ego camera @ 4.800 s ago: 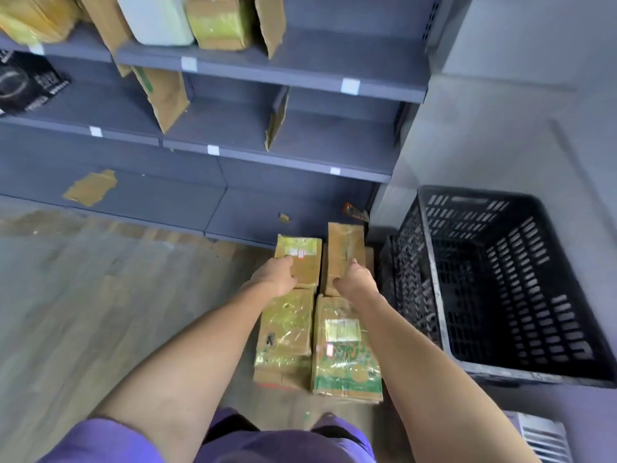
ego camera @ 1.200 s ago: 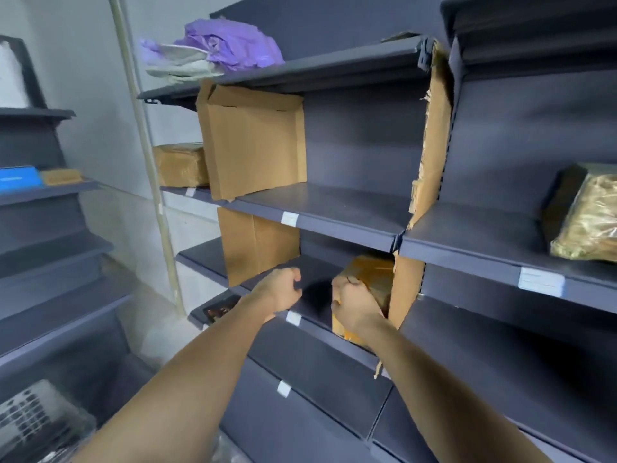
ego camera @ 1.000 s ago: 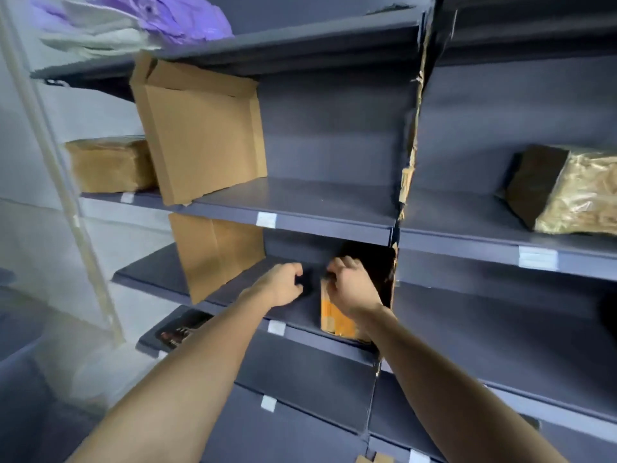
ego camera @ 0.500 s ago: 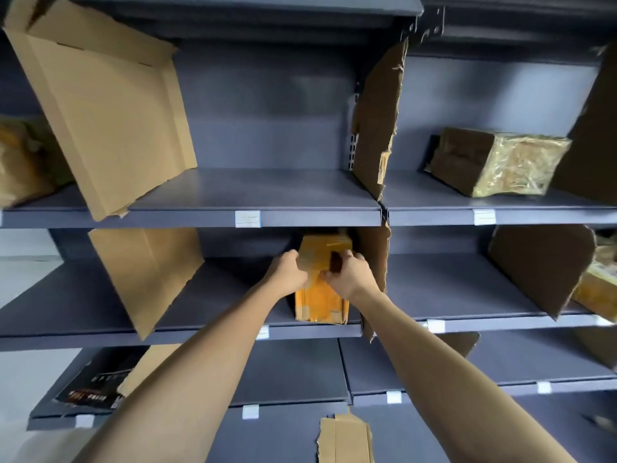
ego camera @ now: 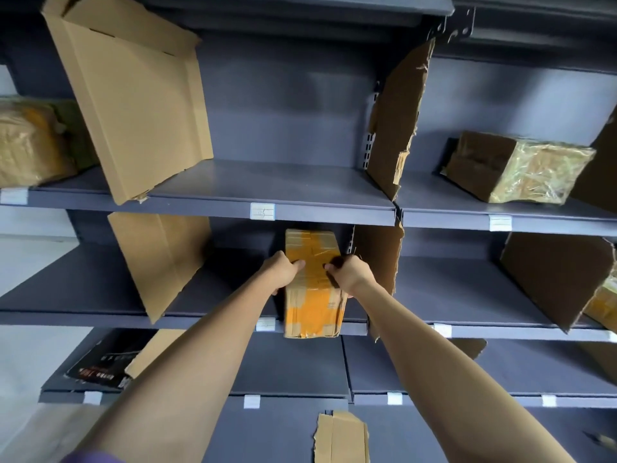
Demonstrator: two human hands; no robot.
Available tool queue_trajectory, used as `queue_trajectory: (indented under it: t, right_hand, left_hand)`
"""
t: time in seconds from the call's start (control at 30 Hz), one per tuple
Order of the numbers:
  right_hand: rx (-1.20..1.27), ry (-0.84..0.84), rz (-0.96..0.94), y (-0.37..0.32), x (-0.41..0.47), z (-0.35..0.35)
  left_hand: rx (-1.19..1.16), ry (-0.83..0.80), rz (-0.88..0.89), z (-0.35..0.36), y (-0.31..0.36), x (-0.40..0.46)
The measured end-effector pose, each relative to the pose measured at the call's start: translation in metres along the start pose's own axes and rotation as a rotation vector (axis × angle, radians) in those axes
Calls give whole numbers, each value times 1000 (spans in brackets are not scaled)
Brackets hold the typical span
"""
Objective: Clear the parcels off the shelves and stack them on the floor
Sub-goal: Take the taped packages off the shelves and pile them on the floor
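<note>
Fingers of left hand (ego camera: pixel 283 274) and right hand (ego camera: pixel 347 275) clamp taped parcel (ego camera: pixel 312 284) on shelf (ego camera: pixel 100 315).

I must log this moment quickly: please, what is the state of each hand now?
Left hand: closed, holding the taped parcel on its left side.
Right hand: closed, holding the same parcel on its right side.

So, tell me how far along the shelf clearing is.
Done: nothing shown; the floor stack is out of view. In hand: left hand and right hand grip the orange-taped parcel at the shelf edge. Left: the wrapped parcel upper right, another far left.
</note>
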State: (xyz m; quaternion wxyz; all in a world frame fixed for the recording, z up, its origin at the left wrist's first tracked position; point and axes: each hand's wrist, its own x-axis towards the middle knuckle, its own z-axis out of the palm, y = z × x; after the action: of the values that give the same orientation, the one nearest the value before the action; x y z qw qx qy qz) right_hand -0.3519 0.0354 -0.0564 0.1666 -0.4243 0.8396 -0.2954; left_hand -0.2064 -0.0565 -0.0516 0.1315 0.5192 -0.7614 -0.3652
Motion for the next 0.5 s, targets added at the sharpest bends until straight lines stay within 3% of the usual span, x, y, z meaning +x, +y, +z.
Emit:
queue_trajectory:
  t: [0.33, 0.5]
  right_hand:
    - [220, -319, 116, 9, -1, -11]
    - [316, -316, 99, 18, -11, -8]
  left_hand:
    - [-81, 62, -136, 9, 7, -27]
    - [-196, 7, -175, 10, 5, -41]
